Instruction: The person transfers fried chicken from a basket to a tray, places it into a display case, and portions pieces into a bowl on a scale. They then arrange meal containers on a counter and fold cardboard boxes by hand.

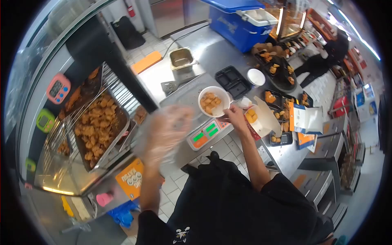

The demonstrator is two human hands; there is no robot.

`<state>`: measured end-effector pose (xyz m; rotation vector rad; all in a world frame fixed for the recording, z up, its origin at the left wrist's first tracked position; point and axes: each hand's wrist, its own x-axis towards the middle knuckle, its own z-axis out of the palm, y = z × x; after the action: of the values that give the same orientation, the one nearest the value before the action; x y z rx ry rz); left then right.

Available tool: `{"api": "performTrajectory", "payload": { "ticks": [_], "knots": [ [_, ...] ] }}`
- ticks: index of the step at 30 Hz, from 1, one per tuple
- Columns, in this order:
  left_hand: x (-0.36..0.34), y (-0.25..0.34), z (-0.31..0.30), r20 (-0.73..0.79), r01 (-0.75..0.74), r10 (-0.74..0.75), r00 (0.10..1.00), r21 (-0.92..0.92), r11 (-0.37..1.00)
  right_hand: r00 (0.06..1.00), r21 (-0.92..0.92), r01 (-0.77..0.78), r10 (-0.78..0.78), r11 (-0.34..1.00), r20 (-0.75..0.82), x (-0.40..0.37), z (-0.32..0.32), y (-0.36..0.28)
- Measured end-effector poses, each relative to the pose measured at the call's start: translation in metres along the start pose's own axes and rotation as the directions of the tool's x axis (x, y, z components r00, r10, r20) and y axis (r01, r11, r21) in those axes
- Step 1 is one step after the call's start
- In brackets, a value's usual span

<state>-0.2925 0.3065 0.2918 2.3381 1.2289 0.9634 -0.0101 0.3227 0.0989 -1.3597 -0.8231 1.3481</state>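
A white bowl [212, 101] with fried chicken pieces [210, 103] in its left part stands on a digital scale, whose green-lit display [206, 132] faces me. My right hand [235, 116] is bare, its fingers bent together at the bowl's lower right rim, just above the scale's buttons. To the left of the scale, my left hand [169, 126] wears a clear plastic glove. Motion smears its fingers, and nothing can be made out in them. Left of that hand, a heated case holds a tray [122, 132] heaped with fried chicken [98, 126].
A metal spatula [173, 85] and a black compartment tray [233, 82] lie beyond the bowl. Food boxes [265, 118] stand right of my hand. At the back are a blue cooler [232, 28] and a metal pan [181, 58]. Another person [326, 53] stands far right.
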Motion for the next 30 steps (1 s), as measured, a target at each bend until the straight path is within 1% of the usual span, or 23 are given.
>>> {"api": "performTrajectory", "payload": {
  "ticks": [1, 3, 6, 7, 9, 12, 13, 15, 16, 17, 18, 19, 20, 21, 22, 23, 24, 27, 28, 30],
  "knots": [
    [0.006, -0.007, 0.035, 0.021, -0.018, 0.019, 1.000, -0.069, 0.997, 0.999, -0.051, -0.040, 0.039, 0.998, -0.009, -0.005, -0.001, 0.003],
    [0.015, -0.020, 0.097, 0.032, -0.049, 0.058, 0.998, -0.244, 0.969, 0.999, -0.010, -0.035, 0.034, 0.999, -0.021, -0.026, 0.006, -0.003],
    [0.021, -0.031, 0.147, 0.159, -0.185, 0.193, 0.968, -0.065, 0.981, 0.997, 0.071, 0.026, -0.020, 0.997, -0.080, -0.050, 0.001, -0.005],
    [0.027, -0.024, 0.152, 0.097, -0.253, 0.263, 0.960, -0.102, 0.962, 0.995, 0.096, 0.041, -0.032, 0.995, -0.097, -0.058, -0.001, -0.012],
    [0.027, -0.016, 0.154, -0.009, -0.362, 0.365, 0.931, -0.161, 0.918, 0.993, 0.133, 0.005, 0.011, 0.991, -0.118, -0.076, -0.008, -0.025],
    [0.022, -0.008, 0.157, -0.158, -0.556, 0.547, 0.822, -0.023, 0.831, 0.976, 0.236, 0.026, 0.027, 0.971, -0.217, -0.092, -0.038, -0.026],
    [0.019, -0.003, 0.158, -0.142, -0.456, 0.437, 0.888, -0.149, 0.877, 0.965, 0.272, 0.037, 0.036, 0.961, -0.260, -0.102, -0.052, -0.032],
    [0.006, 0.008, 0.160, -0.046, -0.197, 0.194, 0.980, -0.382, 0.903, 0.924, 0.347, 0.153, -0.010, 0.926, -0.381, -0.114, -0.091, -0.036],
    [0.000, 0.001, 0.175, -0.020, -0.174, 0.189, 0.982, -0.489, 0.855, 0.873, 0.359, 0.236, -0.035, 0.903, -0.486, -0.117, -0.113, -0.035],
    [-0.007, 0.002, 0.181, 0.043, -0.118, 0.163, 0.986, -0.514, 0.850, 0.866, 0.356, 0.221, -0.015, 0.908, -0.500, -0.122, -0.148, -0.032],
    [-0.015, 0.005, 0.186, 0.106, -0.060, 0.137, 0.985, -0.535, 0.843, 0.820, 0.310, 0.323, -0.101, 0.894, -0.563, -0.127, -0.171, -0.042],
    [-0.024, 0.008, 0.193, 0.166, -0.002, 0.111, 0.980, -0.549, 0.836, 0.803, 0.347, 0.344, -0.082, 0.872, -0.590, -0.127, -0.204, -0.045],
    [-0.036, 0.007, 0.205, 0.247, 0.094, 0.055, 0.968, -0.551, 0.829, 0.836, 0.338, 0.346, -0.124, 0.875, -0.535, -0.127, -0.249, -0.046],
    [-0.043, 0.009, 0.208, 0.303, 0.142, 0.030, 0.952, -0.528, 0.838, 0.795, 0.306, 0.404, -0.166, 0.862, -0.583, -0.125, -0.277, -0.055],
    [-0.050, 0.014, 0.212, 0.360, 0.191, 0.002, 0.933, -0.499, 0.845, 0.725, 0.288, 0.457, -0.165, 0.841, -0.669, -0.125, -0.291, -0.074],
    [-0.055, 0.021, 0.217, 0.417, 0.241, -0.029, 0.909, -0.467, 0.851, 0.698, 0.286, 0.482, -0.165, 0.828, -0.697, -0.114, -0.332, -0.071],
    [-0.057, 0.025, 0.222, 0.423, 0.209, 0.005, 0.906, -0.459, 0.864, 0.647, 0.292, 0.518, -0.145, 0.804, -0.749, -0.108, -0.356, -0.076],
    [-0.079, 0.023, 0.259, 0.448, 0.318, -0.110, 0.887, -0.421, 0.849, 0.630, 0.402, 0.581, -0.078, 0.707, -0.773, -0.081, -0.444, -0.079],
    [-0.082, 0.025, 0.267, 0.475, 0.385, -0.145, 0.868, -0.461, 0.799, 0.627, 0.428, 0.602, -0.067, 0.674, -0.776, -0.070, -0.473, -0.078],
    [-0.094, 0.027, 0.288, 0.389, 0.384, -0.196, 0.900, -0.497, 0.778, 0.631, 0.474, 0.634, -0.055, 0.611, -0.774, -0.040, -0.534, -0.079]
  ]
}}
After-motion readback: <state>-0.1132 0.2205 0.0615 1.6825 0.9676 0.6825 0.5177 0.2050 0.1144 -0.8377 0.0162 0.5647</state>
